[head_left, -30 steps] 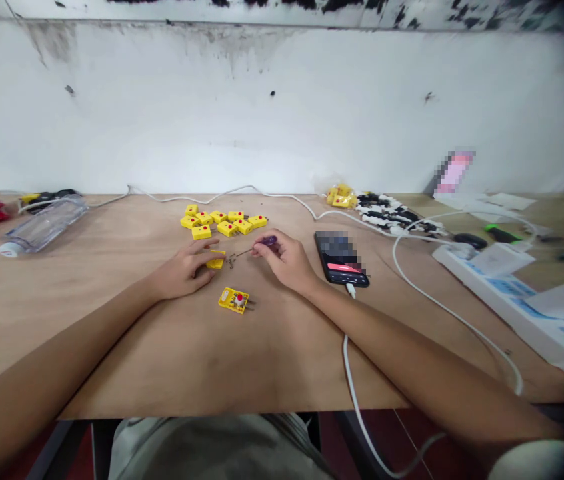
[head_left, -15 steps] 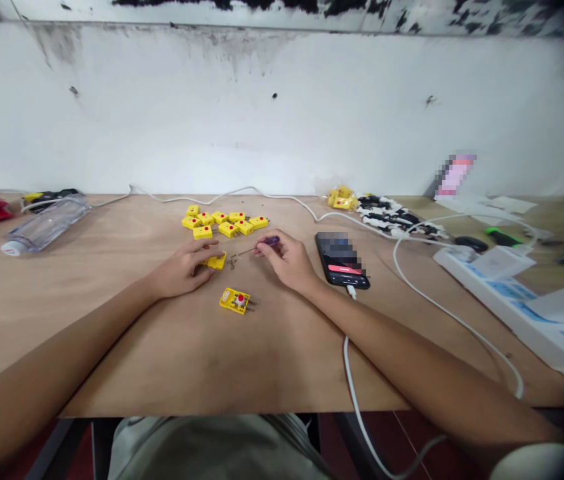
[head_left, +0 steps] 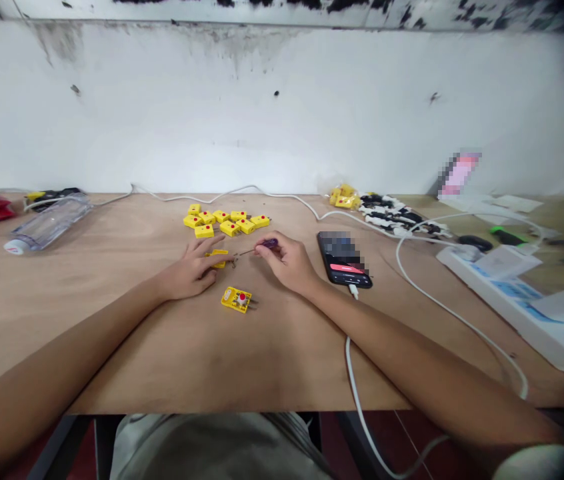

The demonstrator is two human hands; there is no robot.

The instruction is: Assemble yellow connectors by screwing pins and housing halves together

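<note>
My left hand (head_left: 193,271) rests on the wooden table (head_left: 112,320) and pins a small yellow connector (head_left: 218,256) under its fingertips. My right hand (head_left: 288,262) is closed round a small screwdriver with a purple handle (head_left: 268,244), its thin shaft pointing left at that connector. Another yellow connector with a red dot (head_left: 236,299) lies loose just in front of both hands. A cluster of several yellow connectors (head_left: 225,222) sits just behind the hands.
A black phone (head_left: 345,259) on a white cable (head_left: 357,393) lies right of my right hand. Further right are a white power strip (head_left: 512,300), papers and black-and-white parts (head_left: 392,217). A clear plastic bottle (head_left: 45,223) lies at the left.
My left fingers have shifted slightly forward over the yellow connector, covering more of it. The right hand and screwdriver stay almost in place.
</note>
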